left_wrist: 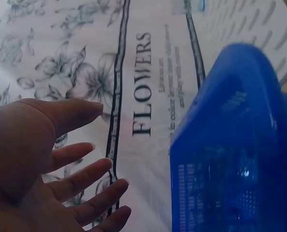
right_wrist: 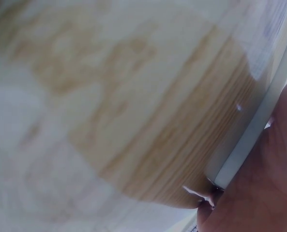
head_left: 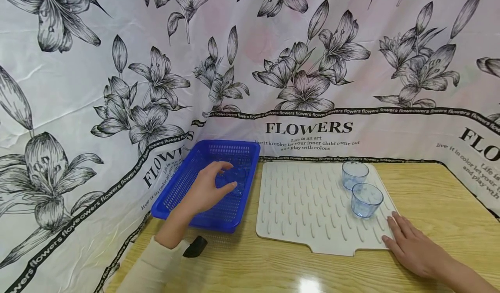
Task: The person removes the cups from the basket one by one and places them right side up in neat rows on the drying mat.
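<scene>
The head view shows, nearest, the right hand (head_left: 416,249) resting on the table (head_left: 273,269), its fingertips touching the right front edge of the pale ridged draining board (head_left: 297,206); its grip is released, grasping nothing. To the left, the left hand (head_left: 207,189) hovers over the blue plastic basket (head_left: 215,224), thumb and fingers parted, so that grip is released too. Blue-tinted glasses (head_left: 241,174) lie in the basket near those fingertips, their number hard to tell against the blue. To lift one well, thumb and fingers should close lightly on opposite sides of it, since smooth glass slips, and rise straight up before moving sideways; the right hand's touch would help keep the board from sliding. The basket's raised rim is the edge to pass over, and a narrow strip of wood parts it from the board. The board's left and middle ridges give room, whereas the nearer tumbler (head_left: 366,202) and farther tumbler (head_left: 353,178) stand upright toward its right side. Behind, the flower-printed cloth (head_left: 304,63) bounds the reach.
</scene>
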A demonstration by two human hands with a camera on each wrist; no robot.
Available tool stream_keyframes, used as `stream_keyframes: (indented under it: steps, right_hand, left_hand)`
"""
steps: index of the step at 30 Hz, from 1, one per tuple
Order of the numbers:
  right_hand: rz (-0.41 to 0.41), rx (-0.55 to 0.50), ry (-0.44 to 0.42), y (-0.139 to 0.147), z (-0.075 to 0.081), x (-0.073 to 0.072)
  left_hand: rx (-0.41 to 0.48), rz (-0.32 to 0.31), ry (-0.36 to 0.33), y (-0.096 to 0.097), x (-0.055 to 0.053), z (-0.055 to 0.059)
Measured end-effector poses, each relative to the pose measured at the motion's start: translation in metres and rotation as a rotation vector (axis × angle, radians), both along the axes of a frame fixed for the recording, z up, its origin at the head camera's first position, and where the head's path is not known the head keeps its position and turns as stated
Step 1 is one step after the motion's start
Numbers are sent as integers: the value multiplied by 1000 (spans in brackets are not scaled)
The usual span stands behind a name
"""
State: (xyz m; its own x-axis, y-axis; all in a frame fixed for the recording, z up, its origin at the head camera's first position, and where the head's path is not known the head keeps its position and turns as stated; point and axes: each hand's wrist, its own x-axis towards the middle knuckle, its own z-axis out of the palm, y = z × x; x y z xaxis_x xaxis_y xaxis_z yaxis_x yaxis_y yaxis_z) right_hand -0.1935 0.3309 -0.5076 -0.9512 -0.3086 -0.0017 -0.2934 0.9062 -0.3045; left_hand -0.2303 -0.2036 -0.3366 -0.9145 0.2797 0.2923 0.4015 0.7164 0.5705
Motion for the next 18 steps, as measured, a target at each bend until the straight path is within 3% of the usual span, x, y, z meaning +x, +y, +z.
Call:
stream_keyframes:
  steps: [8, 12, 18]
  right_hand:
    - [-4, -2, -10, 0, 1, -1]
    - [0, 3, -8, 0, 0, -1]
    - [9, 12, 1, 1, 0, -1]
  left_hand:
    - [25, 69, 17, -24, -18, 6]
    - [53, 123, -12, -35, -29, 3]
    - [115, 254, -89, -44, -43, -2]
